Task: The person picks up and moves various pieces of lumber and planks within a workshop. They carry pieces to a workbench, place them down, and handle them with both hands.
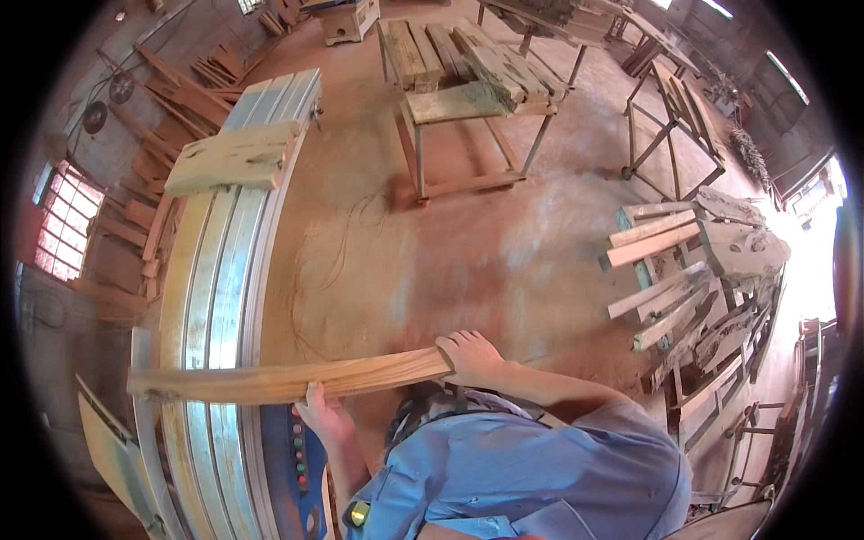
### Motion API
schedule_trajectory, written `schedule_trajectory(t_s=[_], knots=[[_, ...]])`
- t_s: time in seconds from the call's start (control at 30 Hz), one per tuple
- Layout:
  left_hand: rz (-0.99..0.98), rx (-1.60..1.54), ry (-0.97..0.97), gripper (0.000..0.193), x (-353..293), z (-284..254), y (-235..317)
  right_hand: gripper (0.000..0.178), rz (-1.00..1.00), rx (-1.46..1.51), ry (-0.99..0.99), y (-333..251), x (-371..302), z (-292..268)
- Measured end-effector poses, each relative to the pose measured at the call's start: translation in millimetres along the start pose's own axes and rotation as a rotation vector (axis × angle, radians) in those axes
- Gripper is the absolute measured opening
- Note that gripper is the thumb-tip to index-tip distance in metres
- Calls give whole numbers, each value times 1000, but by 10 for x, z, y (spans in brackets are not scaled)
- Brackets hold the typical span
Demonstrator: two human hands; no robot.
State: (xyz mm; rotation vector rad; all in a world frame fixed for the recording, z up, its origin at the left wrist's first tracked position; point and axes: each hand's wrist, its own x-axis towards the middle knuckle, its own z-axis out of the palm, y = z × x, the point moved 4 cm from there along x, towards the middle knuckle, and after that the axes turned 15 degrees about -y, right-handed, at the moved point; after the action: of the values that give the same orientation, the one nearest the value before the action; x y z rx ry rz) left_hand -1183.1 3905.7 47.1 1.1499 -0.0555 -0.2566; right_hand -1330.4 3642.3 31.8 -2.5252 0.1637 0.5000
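A long wooden board point(297, 380) stretches sideways in front of me, its left part over the metal sliding table point(214, 441) of a machine. Motion blurs that far end, and whether it touches the metal I cannot tell. My right hand point(470, 358) is closed around the board's right end, fingers over the top. Nearer its middle, my left hand point(326, 419) grips the near edge with the thumb up; the other fingers are mostly hidden beneath the wood.
Across the metal table farther off lies a thick slab point(232, 159). Colored buttons point(300, 450) line a blue machine panel by my left forearm. A rack of rough timber point(666, 297) stands at the right, and a metal-framed bench point(450, 106) holds planks ahead.
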Motion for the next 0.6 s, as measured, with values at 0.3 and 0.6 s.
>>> schedule_trajectory(t_s=[0.3,0.6], knots=[[-191,166,-375,51,1682,1516,-727,64,322,192,218,870,245,-709],[-395,262,-565,59,2813,3811,-1488,71,459,404,326,2299,572,-1370]])
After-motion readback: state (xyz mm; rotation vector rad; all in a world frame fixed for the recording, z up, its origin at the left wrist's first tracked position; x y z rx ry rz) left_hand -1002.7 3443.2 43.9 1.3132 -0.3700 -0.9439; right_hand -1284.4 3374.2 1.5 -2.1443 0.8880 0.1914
